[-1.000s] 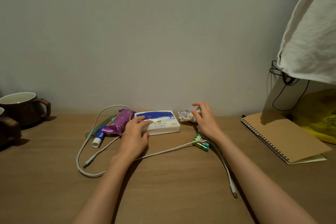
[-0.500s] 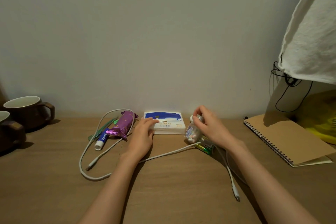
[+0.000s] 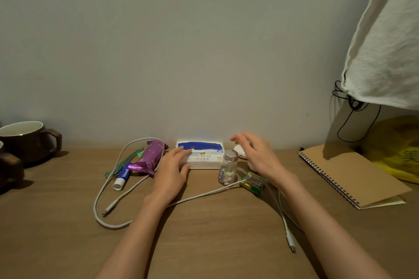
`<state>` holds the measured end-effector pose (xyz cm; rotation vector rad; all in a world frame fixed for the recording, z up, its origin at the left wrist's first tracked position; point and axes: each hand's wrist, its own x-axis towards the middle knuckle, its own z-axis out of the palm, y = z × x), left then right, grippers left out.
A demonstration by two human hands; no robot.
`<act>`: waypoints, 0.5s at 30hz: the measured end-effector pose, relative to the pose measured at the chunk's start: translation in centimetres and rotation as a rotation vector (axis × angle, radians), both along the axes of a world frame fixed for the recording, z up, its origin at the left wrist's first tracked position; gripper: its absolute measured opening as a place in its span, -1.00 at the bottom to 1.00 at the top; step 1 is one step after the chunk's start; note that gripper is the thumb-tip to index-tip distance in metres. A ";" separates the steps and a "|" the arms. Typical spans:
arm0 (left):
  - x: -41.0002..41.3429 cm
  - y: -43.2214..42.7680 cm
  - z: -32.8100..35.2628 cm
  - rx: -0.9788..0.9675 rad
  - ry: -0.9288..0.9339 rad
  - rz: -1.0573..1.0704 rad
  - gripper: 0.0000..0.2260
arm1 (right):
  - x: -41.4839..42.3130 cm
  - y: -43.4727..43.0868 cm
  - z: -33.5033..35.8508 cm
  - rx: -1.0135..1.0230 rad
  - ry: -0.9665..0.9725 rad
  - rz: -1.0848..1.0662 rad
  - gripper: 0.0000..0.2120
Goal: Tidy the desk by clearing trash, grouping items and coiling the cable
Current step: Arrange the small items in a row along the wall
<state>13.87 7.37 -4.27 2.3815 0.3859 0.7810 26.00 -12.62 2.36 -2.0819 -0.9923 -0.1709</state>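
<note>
A blue-and-white tissue pack [image 3: 204, 153] lies against the wall. My left hand [image 3: 172, 172] rests on its left end with straight fingers. A small glass jar [image 3: 227, 168] with a silver lid and coloured bits inside stands upright just right of the pack. My right hand [image 3: 256, 154] hovers open above and right of the jar, not touching it, over a small white object [image 3: 240, 153]. A white cable [image 3: 108, 201] loops across the desk, its right plug [image 3: 291, 243] near my right forearm. Green batteries [image 3: 252, 182] lie by the jar.
A purple wrapper [image 3: 149, 157], a lip-balm tube [image 3: 122, 175] and a green tool [image 3: 122, 162] lie left of the tissue pack. Brown mugs [image 3: 29, 139] stand at the far left. A spiral notebook [image 3: 349, 174], a yellow bag [image 3: 399, 149] and a hanging white cloth [image 3: 385, 36] are at the right.
My right hand stood the glass jar upright beside the tissue pack, let go and lifted away open. My left hand stayed on the pack.
</note>
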 end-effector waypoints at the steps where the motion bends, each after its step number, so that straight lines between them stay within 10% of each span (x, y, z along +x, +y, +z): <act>1: 0.1 0.0 0.0 0.006 -0.005 -0.006 -0.60 | 1.1 -0.1 -0.2 0.016 -0.005 -0.063 -0.72; 8: 0.5 -0.1 -0.1 0.008 -0.042 0.029 -0.65 | 6.2 0.1 -2.6 -0.354 0.064 -0.155 -0.66; 15: 0.7 -0.2 -0.2 0.003 -0.064 0.037 -0.66 | 6.7 0.6 -3.9 -0.300 0.049 -0.333 -0.57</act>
